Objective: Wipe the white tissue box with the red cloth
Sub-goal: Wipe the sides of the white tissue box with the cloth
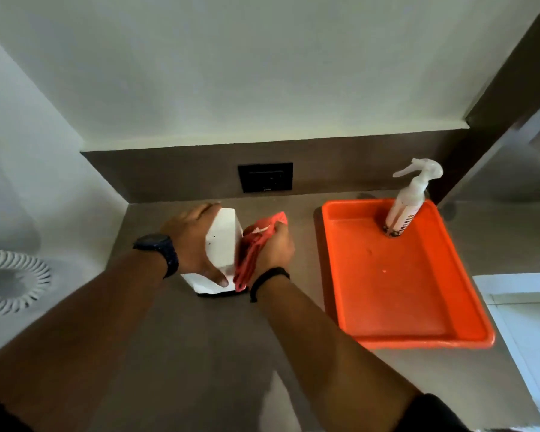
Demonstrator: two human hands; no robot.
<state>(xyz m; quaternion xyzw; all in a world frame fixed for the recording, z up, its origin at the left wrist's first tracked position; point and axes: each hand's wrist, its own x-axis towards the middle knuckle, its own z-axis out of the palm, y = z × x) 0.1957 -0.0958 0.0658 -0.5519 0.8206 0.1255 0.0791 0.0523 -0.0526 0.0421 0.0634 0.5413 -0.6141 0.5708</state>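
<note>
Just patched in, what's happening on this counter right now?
A person is wiping the white tissue box on the brown counter. The left hand steadies the box, tipped up on its edge, while the right hand presses the bunched red cloth against its right side. Off to the right, a spray bottle stands in an orange tray, untouched.

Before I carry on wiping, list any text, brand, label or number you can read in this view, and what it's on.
Nothing here reads clearly.
Spray bottle in the orange tray: dark lettering on its lower label, too blurred to read.
Black wall plate: a tiny pale mark near its bottom edge, too small to read.
White tissue box: only small dark specks, no text.
Red cloth: a pale tag, nothing legible.
</note>
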